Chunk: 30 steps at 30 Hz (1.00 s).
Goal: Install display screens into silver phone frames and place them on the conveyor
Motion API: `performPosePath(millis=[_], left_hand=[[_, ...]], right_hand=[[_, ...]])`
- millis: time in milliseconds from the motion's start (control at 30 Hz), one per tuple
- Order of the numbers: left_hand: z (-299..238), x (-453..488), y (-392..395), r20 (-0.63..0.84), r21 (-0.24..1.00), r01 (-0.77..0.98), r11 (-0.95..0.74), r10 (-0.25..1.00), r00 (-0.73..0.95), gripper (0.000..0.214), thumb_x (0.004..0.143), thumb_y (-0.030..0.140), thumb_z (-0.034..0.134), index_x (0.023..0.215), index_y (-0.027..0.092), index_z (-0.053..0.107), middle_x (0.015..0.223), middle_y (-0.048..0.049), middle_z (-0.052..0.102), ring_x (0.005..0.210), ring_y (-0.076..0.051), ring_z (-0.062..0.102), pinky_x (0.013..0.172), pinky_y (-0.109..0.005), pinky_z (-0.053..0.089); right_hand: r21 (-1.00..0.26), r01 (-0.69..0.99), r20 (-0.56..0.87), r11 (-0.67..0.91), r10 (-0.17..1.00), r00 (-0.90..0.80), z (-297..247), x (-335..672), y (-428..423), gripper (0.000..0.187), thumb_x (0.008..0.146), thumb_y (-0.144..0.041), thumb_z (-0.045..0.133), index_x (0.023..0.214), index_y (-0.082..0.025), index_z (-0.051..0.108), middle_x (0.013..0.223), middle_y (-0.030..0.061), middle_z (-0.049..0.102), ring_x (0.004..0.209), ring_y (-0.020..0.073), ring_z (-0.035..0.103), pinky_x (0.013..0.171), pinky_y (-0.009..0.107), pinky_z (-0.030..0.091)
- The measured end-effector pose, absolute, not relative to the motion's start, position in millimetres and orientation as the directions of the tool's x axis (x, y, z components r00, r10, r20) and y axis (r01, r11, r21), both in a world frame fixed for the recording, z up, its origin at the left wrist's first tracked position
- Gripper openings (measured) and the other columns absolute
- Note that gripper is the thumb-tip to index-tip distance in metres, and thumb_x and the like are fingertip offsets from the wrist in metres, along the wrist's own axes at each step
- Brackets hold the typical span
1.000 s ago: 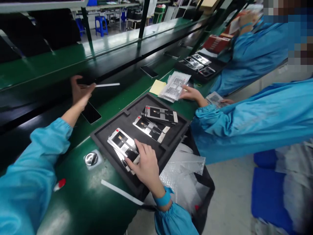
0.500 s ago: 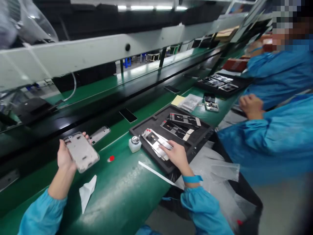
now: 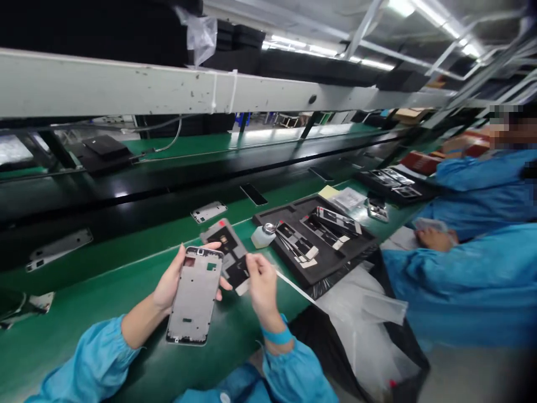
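Observation:
My left hand [image 3: 170, 282] grips a grey phone frame [image 3: 196, 299], its flat inner side facing up and its fingers wrapped behind it. Between the fingertips of my right hand [image 3: 263, 282] is a phone screen [image 3: 226, 252], held near its white lower end. This screen has black patches, a flex strip and a red mark at its top. It sits just behind and to the right of the frame; whether the two touch I cannot tell. Beyond my right hand, a black foam tray [image 3: 323, 271] holds several similar screens [image 3: 300, 240].
A small dispenser bottle [image 3: 263, 235] stands by the tray's left corner. Phone frames [image 3: 210, 211] and a dark screen [image 3: 253, 194] lie along the dark conveyor [image 3: 146, 210]. Plastic film [image 3: 356, 330] hangs at the bench edge. Co-workers in blue sleeves [image 3: 457, 274] sit on the right.
My right hand has lifted a screen out of the tray and carried it left to the phone frame. My left hand has brought the frame toward the middle. The camera view has shifted.

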<state>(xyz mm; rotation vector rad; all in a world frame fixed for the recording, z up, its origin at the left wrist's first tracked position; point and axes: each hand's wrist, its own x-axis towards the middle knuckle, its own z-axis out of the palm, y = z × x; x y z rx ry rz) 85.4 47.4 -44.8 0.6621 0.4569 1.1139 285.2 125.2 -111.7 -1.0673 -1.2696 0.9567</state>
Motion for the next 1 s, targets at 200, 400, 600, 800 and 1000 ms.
performPosePath(millis=[200, 400, 600, 800, 1000], left_hand=[[-45, 82, 48, 0.010, 0.770, -0.617, 0.164, 0.963, 0.269, 0.112, 0.098, 0.088, 0.055, 0.180, 0.019, 0.024, 0.102, -0.0155, 0.084, 0.081, -0.027, 0.080, 0.078, -0.035, 0.059], [-50, 75, 52, 0.148, 0.966, -0.231, -0.118, 0.982, 0.118, 0.100, 0.104, 0.083, 0.048, 0.174, 0.011, 0.042, 0.114, -0.0204, 0.081, 0.090, -0.025, 0.076, 0.079, -0.035, 0.060], [-54, 74, 55, 0.306, 0.936, 0.144, -0.322, 0.944, 0.122, 0.085, 0.112, 0.073, 0.038, 0.178, 0.020, 0.037, 0.186, -0.0204, 0.022, 0.136, -0.038, 0.069, 0.116, -0.056, 0.059], [-49, 77, 48, 0.354, 0.843, 0.337, -0.419, 0.904, 0.239, 0.085, 0.114, 0.068, 0.036, 0.178, 0.011, 0.030, 0.186, -0.0205, 0.020, 0.175, -0.032, 0.019, 0.143, -0.052, 0.025], [-49, 66, 55, 0.398, 0.847, 0.328, -0.418, 0.908, 0.128, 0.084, 0.113, 0.071, 0.037, 0.172, 0.012, 0.045, 0.182, -0.0236, 0.030, 0.166, -0.039, 0.041, 0.134, -0.058, 0.042]], right_hand=[[-0.922, -0.030, 0.388, 0.387, 0.919, -0.068, -87, 245, 118, 0.056, 0.106, -0.073, 0.059, 0.103, -0.021, 0.078, 0.105, 0.0105, 0.080, 0.095, 0.0255, 0.076, 0.081, 0.038, 0.063], [-0.875, -0.081, 0.472, 0.477, 0.802, -0.367, -48, 241, 128, 0.045, 0.115, -0.060, 0.054, 0.136, -0.028, 0.078, 0.162, 0.0107, 0.064, 0.153, 0.0323, 0.059, 0.129, 0.057, 0.047], [-0.885, -0.165, 0.466, 0.436, 0.840, -0.278, -47, 222, 126, 0.042, 0.113, -0.058, 0.060, 0.138, -0.027, 0.074, 0.150, 0.0119, 0.072, 0.141, 0.0308, 0.069, 0.123, 0.056, 0.055], [-0.836, -0.126, 0.548, 0.534, 0.810, -0.207, -37, 223, 125, 0.025, 0.107, -0.049, 0.073, 0.102, -0.025, 0.070, 0.111, 0.0067, 0.076, 0.110, 0.0249, 0.076, 0.102, 0.045, 0.063], [-0.741, 0.081, 0.641, 0.667, 0.738, -0.210, -21, 253, 124, 0.024, 0.111, -0.043, 0.065, 0.094, -0.025, 0.063, 0.127, 0.0089, 0.065, 0.123, 0.0254, 0.067, 0.107, 0.045, 0.058]])
